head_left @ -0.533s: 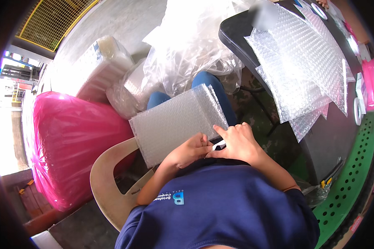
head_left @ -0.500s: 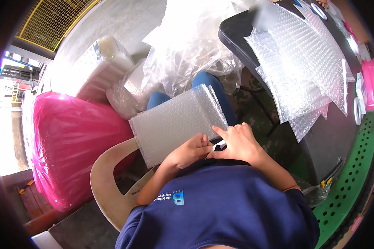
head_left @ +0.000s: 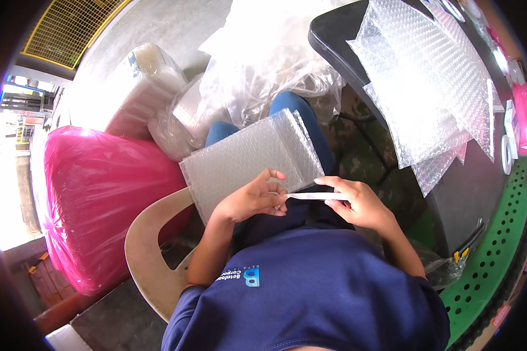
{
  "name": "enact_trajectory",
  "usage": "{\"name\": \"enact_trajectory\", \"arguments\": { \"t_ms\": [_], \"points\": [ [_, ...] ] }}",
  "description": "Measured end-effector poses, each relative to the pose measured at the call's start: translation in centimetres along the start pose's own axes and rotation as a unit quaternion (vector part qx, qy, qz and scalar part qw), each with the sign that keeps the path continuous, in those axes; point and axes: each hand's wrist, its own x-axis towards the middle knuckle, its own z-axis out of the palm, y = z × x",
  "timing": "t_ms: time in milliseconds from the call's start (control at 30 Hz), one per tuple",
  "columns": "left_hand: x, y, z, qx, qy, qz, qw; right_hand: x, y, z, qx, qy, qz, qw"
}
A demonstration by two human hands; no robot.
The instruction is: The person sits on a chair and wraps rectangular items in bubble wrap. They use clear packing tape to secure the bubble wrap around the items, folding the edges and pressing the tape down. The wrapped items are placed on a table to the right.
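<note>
A narrow white strip (head_left: 316, 196) runs almost level between my two hands, above my lap. My left hand (head_left: 253, 196) pinches its left end between thumb and fingers, the other fingers loosely curled. The right end is gripped by my right hand (head_left: 360, 202), with thumb below and index finger stretched out above. Just beyond my hands, a bubble wrap pouch (head_left: 240, 153) lies flat across my thighs, its far right edge folded or layered. Part of its near edge is hidden behind my left hand.
Bubble wrap sheets (head_left: 421, 88) spread over a black table (head_left: 462, 205) at right, with a white tape roll (head_left: 505, 155) by its edge. A pink wrapped bundle (head_left: 105, 205) stands left beside my beige chair (head_left: 143, 257). Clear plastic (head_left: 269, 64) is heaped ahead.
My hands have drawn apart, the right one moving rightward. The white strip, bent between them before, is now stretched out straight.
</note>
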Motion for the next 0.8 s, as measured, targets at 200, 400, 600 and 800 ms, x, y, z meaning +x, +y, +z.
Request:
{"name": "enact_trajectory", "arguments": {
  "t_ms": [200, 400, 600, 800],
  "points": [
    [1.0, 1.2, 1.0, 0.246, 0.202, 0.083, 0.944, -1.4, 0.2, 0.9, 0.035, 0.028, -0.003, 0.999],
    [3.6, 2.9, 0.5, 0.241, 0.293, 0.181, 0.908, -1.8, 0.5, 2.3, 0.043, 0.044, 0.013, 0.998],
    [9.3, 6.1, -2.1, 0.353, 0.329, 0.308, 0.820, -0.8, 0.2, 3.2, 0.045, 0.118, -0.010, 0.992],
    [13.9, 5.2, -5.0, 0.426, 0.356, 0.321, 0.767, -0.5, 1.0, 3.7, 0.023, 0.183, -0.022, 0.983]
  ]
}}
